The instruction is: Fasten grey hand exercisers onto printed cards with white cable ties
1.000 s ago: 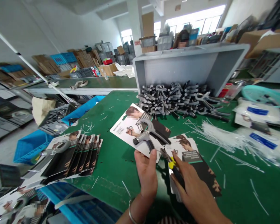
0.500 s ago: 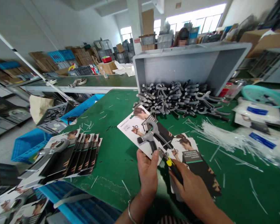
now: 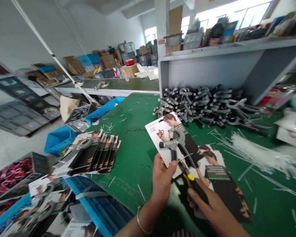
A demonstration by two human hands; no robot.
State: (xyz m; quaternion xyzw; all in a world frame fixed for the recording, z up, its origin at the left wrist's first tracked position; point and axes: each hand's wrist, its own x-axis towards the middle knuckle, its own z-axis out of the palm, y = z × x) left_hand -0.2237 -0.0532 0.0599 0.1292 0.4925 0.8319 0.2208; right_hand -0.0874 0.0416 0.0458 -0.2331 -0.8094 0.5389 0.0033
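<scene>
Since the earlier frame the view has swung, so the table and everything on it sit further right, and the hands have drifted with it. The hands stay apart, linked only by the work between them. The left hand (image 3: 162,182) pinches a backing card (image 3: 158,135) with a grey spring hand gripper (image 3: 176,141) mounted on it. The right hand (image 3: 212,207) closes around yellow-handled wire cutters (image 3: 194,186), their tips just at the gripper's handles, beside a thin white plastic tie (image 3: 186,157). A bangle (image 3: 139,223) circles the left wrist. Under the tools lies a second card (image 3: 224,181), on a green work mat (image 3: 135,131) littered with tie offcuts. Left, a fanned row of carded grippers (image 3: 93,154) lies on the mat; right, a white bundle of ties (image 3: 259,154). Beyond sits a heap of loose grippers (image 3: 199,105) before a tipped grey bin (image 3: 212,65) — and past that, a co-worker (image 3: 215,36).
</scene>
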